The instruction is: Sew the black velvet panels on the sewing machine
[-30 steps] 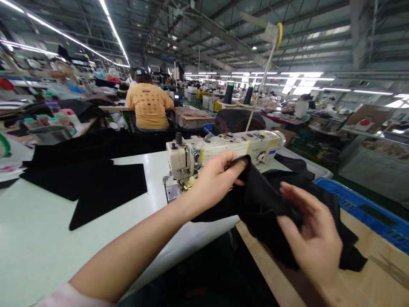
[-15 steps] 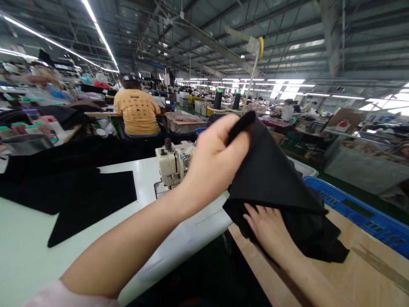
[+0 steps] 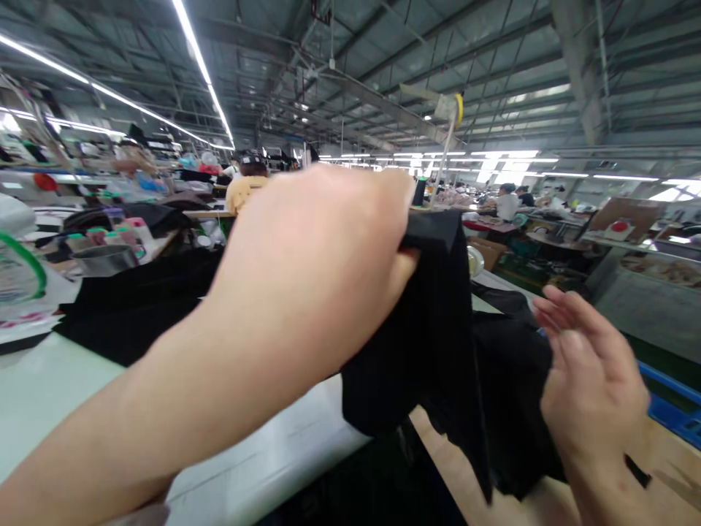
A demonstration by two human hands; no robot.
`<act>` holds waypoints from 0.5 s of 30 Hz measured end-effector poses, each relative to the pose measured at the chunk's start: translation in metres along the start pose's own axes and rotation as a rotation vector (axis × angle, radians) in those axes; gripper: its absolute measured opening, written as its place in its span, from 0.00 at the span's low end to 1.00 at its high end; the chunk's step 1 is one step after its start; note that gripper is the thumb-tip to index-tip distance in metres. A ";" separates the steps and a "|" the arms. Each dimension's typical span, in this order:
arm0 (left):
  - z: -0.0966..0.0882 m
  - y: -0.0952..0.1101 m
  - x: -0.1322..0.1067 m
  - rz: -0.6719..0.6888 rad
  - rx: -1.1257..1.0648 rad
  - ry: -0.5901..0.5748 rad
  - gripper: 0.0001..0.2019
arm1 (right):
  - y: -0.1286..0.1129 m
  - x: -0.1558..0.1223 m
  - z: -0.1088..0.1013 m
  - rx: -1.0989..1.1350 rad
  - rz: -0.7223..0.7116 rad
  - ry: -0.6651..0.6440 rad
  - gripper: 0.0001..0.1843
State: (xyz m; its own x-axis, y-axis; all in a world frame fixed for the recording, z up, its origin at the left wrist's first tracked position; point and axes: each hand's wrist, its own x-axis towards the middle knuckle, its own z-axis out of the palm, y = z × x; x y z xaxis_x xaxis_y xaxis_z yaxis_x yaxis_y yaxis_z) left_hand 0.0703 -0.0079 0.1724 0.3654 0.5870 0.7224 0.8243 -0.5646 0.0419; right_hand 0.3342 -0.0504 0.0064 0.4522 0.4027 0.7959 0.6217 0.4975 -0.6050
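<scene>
My left hand [image 3: 323, 248], large in the middle of the view, is closed on the top edge of a black fabric piece [image 3: 432, 329]. The cloth hangs down from it in folds, with a pointed corner at the bottom. To the right, my right hand [image 3: 594, 380] is raised beside more black fabric [image 3: 515, 387], its fingers loosely bent and apart from the thumb. It appears to hold nothing, though the hand is somewhat blurred. My left hand and the cloth hide the sewing machine seen earlier.
Black fabric pieces [image 3: 142, 314] lie on the pale green tabletop [image 3: 66, 394] at left. A blue plastic basket [image 3: 673, 409] stands at right by a wooden surface [image 3: 673, 467]. Ahead sits a person in a yellow shirt [image 3: 241, 193]. A metal bowl [image 3: 104, 259] stands at left.
My left hand has come up and closer, bringing the black fabric with it, now hanging unfolded. My right hand has left the underside of the cloth and moved right and up. The view has shifted.
</scene>
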 end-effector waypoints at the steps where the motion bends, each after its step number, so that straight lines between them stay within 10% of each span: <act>1: 0.000 0.006 -0.001 0.022 0.079 -0.038 0.08 | -0.021 -0.009 0.010 0.216 -0.041 -0.092 0.31; 5: 0.005 0.006 -0.009 0.023 0.048 -0.123 0.05 | -0.070 -0.047 0.052 0.305 0.064 -0.462 0.61; 10: -0.010 -0.035 -0.021 -0.080 -0.271 -0.257 0.09 | -0.055 -0.037 0.078 0.261 0.309 -0.276 0.18; 15: -0.034 -0.088 -0.043 -0.333 -0.641 -0.560 0.14 | -0.045 -0.004 0.085 0.426 0.479 -0.507 0.21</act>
State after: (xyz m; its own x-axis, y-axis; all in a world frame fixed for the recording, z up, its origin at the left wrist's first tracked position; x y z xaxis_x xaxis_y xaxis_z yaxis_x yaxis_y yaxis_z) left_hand -0.0331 -0.0033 0.1611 0.4457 0.8787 0.1709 0.5881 -0.4313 0.6842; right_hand 0.2502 -0.0091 0.0279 0.1991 0.8935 0.4025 0.0918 0.3919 -0.9154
